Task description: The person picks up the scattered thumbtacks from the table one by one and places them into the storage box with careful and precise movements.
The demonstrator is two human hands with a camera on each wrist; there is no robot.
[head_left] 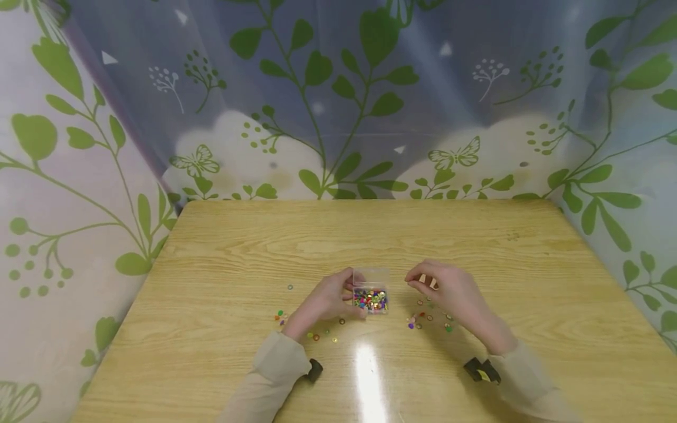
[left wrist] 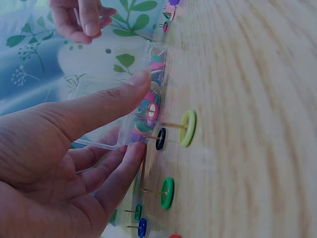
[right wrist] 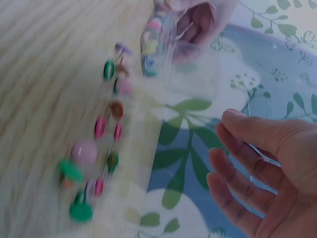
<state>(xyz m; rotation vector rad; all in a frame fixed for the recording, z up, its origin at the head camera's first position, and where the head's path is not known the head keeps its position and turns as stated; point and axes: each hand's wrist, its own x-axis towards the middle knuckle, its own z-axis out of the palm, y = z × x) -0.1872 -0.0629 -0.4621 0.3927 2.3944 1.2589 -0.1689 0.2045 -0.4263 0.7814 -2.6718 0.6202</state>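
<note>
A small clear plastic box (head_left: 376, 312) full of colourful thumbtacks (head_left: 372, 298) lies on the table, its transparent lid (head_left: 372, 275) raised at the back. My left hand (head_left: 329, 296) holds the box at its left side, the thumb along the front and the other fingers around the side and corner. In the left wrist view that thumb (left wrist: 116, 101) presses against the box wall. To the right of the box, my right hand (head_left: 452, 291) hovers over the table with loosely bent fingers. Its thumb and forefinger tips are close together, and nothing shows between them.
Loose thumbtacks lie on the wooden table (head_left: 254, 241) on both sides: a green one (head_left: 448, 328) and several others below my right hand, more around my left wrist, including a green tack (left wrist: 168, 192). A leaf-patterned curtain (head_left: 338, 117) hangs behind the table.
</note>
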